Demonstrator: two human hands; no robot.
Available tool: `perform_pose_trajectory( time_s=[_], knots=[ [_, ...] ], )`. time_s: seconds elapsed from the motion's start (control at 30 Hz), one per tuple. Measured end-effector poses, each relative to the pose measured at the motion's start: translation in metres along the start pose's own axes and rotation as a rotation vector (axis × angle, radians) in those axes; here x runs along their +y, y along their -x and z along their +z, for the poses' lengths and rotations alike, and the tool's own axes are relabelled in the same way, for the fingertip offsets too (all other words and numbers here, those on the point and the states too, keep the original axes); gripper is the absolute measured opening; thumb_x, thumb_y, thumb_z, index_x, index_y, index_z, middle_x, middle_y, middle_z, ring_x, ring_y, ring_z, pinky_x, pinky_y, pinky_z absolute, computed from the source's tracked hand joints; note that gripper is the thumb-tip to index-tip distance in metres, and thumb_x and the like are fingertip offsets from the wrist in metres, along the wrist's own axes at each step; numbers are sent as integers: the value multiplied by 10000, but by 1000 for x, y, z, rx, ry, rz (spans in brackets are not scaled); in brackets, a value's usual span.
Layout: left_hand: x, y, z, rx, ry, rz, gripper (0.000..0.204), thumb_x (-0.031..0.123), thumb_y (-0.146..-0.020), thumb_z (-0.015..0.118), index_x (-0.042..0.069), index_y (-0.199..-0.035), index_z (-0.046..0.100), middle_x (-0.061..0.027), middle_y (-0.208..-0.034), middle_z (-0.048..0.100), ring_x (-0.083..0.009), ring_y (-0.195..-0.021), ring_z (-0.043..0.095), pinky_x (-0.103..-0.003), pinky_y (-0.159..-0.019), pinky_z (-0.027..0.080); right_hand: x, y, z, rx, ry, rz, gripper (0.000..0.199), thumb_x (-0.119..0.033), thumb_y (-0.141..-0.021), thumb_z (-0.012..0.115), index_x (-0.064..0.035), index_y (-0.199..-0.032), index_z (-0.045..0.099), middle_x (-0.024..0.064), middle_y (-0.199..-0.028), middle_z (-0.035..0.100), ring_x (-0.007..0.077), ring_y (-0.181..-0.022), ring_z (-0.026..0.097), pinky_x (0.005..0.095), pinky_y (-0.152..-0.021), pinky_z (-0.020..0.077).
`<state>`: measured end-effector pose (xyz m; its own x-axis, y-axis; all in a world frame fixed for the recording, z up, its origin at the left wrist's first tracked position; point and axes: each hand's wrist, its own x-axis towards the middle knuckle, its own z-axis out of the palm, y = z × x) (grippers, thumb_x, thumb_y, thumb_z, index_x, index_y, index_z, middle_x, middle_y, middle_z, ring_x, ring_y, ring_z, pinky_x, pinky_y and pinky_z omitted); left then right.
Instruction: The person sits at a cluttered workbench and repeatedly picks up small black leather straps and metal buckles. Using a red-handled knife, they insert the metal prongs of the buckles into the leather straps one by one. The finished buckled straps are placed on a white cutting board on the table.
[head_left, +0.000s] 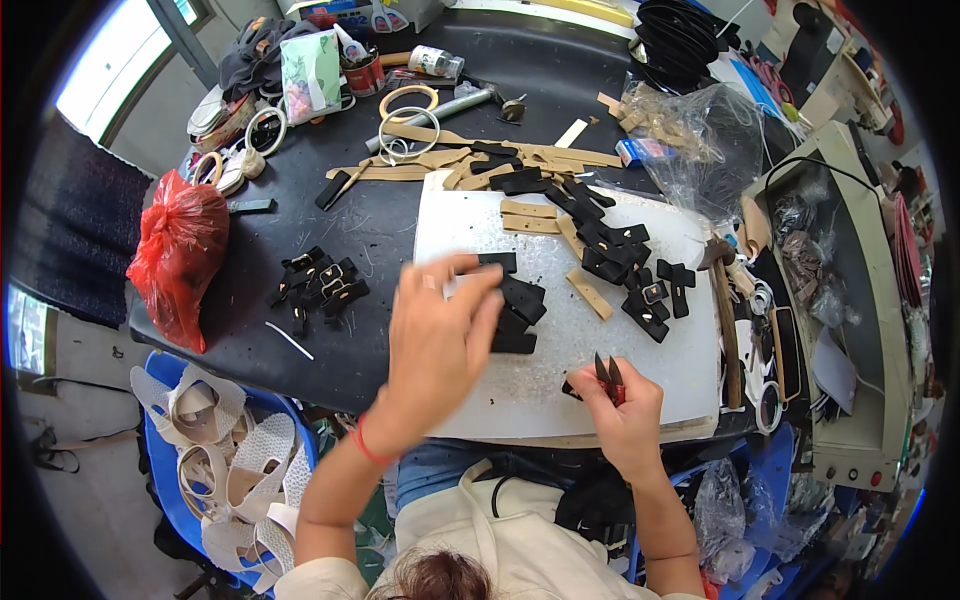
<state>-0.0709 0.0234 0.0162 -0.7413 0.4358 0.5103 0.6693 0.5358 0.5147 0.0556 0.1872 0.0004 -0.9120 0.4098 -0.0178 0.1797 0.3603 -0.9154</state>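
Below us a dark tabletop (290,225) carries a pale work board (510,405). Nearest, our right grip (625,410) is clamped on red-handled snips (613,381), with a small black piece (571,389) beside its thumb. Our left grip (445,315), blurred, is by plain black straps (522,298) on the board; we cannot tell whether it holds one. Left of the board lies a buckled strap heap (320,284), which we judge finished. Farther right, a larger black strap heap (615,245) looks partly left to do, though a buckle (654,293) shows there. Farther still, tan strips (560,157) seem remaining stock.
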Motion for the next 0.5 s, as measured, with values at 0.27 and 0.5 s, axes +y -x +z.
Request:
perform_pose_trajectory(
  time_s=[0.27, 0.5],
  knots=[
    [-67, -101, 67, -211, -91, -26, 179, 56, -812, 586, 18, -981, 629, -151, -915, 628, -323, -900, 582, -392, -779, 462, 7, 0, 1, 17, -374, 186, 147, -122, -882, 625, 5, -954, 612, 4, -648, 583, 19, -509, 415, 180, -469, 325],
    [-63, -98, 76, -226, -339, 194, 221, 4, -742, 567, -22, -959, 598, -164, -900, 577, -322, -868, 576, -409, -773, 459, 10, 1, -8, -39, -211, 86, 177, -65, -883, 592, -15, -1049, 629, -38, -703, 514, 19, -579, 373, 183, -507, 303]
  ],
)
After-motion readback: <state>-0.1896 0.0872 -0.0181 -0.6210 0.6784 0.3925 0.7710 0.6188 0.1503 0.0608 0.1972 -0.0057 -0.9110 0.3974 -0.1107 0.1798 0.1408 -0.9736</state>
